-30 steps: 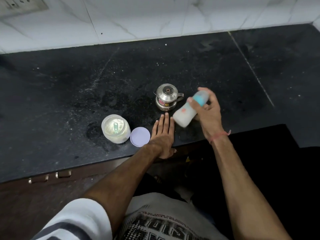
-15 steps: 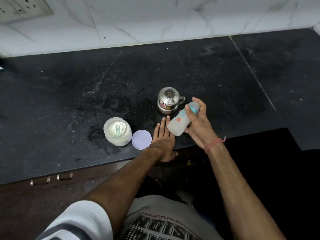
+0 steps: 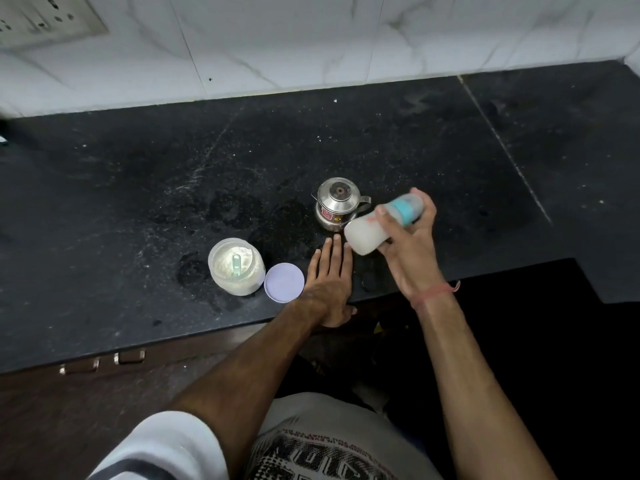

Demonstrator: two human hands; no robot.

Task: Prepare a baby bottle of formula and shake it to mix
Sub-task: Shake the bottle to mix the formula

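My right hand (image 3: 410, 251) grips a baby bottle (image 3: 367, 235) around its middle and holds it tilted above the counter, milky base toward the lower left, blue cap toward the upper right. The bottle looks motion-blurred. Flat on the black counter (image 3: 138, 209) near its front edge lies my left hand (image 3: 330, 282), fingers straight, holding nothing. An open jar of white formula powder (image 3: 236, 266) with a scoop inside stands left of that hand, and its lilac lid (image 3: 284, 282) lies beside it.
A small steel kettle (image 3: 337, 207) with a lid stands just behind the bottle and my left fingertips. A white marble wall with a socket plate (image 3: 45, 19) runs along the back. The counter steps back at the right, and drawer handles (image 3: 130, 357) sit below its edge.
The bottle in my right hand swung down toward my left hand, then back up and to the right. My left hand stayed flat on the counter.
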